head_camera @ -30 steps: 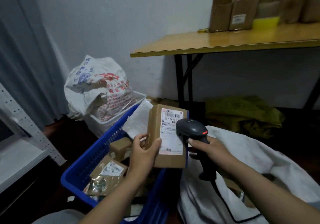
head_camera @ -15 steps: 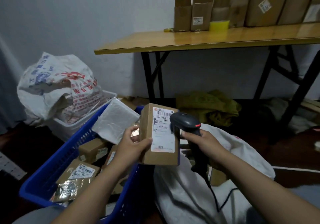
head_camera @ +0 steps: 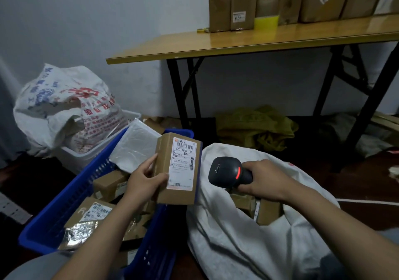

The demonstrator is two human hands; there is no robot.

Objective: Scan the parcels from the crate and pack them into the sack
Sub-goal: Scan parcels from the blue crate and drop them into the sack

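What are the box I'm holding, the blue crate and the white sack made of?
Small brown box in the left hand: matte cardboard, likely, with folded edges and a paper label. Blue slotted crate: moulded plastic, slightly shiny. Large white sack: soft, creased cloth or woven plastic; weave unclear.

Upright labelled cardboard parcel [head_camera: 177,168] above blue crate [head_camera: 71,195], white sack [head_camera: 226,232] alongside

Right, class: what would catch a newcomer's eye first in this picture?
The cardboard parcel with its white label, held up centre frame by the left hand. Beside it, the right hand grips a black scanner with a red light, over the white sack.
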